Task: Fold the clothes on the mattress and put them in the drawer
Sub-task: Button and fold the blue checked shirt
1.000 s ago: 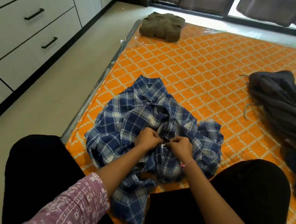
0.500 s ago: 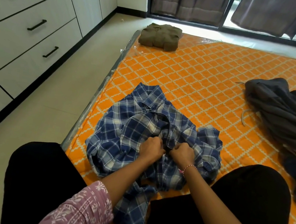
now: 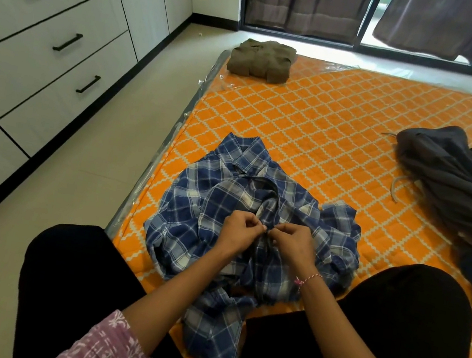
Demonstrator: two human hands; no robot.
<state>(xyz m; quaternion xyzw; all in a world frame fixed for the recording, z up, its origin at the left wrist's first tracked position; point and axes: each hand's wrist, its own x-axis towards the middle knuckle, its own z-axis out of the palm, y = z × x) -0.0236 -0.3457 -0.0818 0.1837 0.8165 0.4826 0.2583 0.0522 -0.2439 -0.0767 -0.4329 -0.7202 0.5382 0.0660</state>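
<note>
Both hands meet at the middle of the crumpled blue-and-white plaid shirt [image 3: 239,226]: the left hand [image 3: 240,232] pinches one front edge of the cloth between thumb and curled fingers, and the right hand [image 3: 291,240], with a pink-and-white thread bracelet [image 3: 307,280] on its wrist, pinches the facing edge, fingertips nearly touching. No brand, label or writing can be read anywhere.

Underneath lies the orange mattress with a white lattice pattern [image 3: 343,140], still partly in clear plastic wrap along its left edge, on a pale tiled floor [image 3: 49,195]. White drawers with black bar handles [image 3: 50,35] line the wall on the left, all closed. Dark brown curtains [image 3: 312,2] hang over a black-framed glass door at the far end.

A heap of dark grey and black clothes [image 3: 454,195] sprawls on the mattress at the right, well apart from the shirt. The plaid shirt lies near the mattress's near-left edge, collar pointing away, its hem trailing between the person's black-clad knees. A folded olive-brown garment [image 3: 261,60] sits at the far-left corner.
</note>
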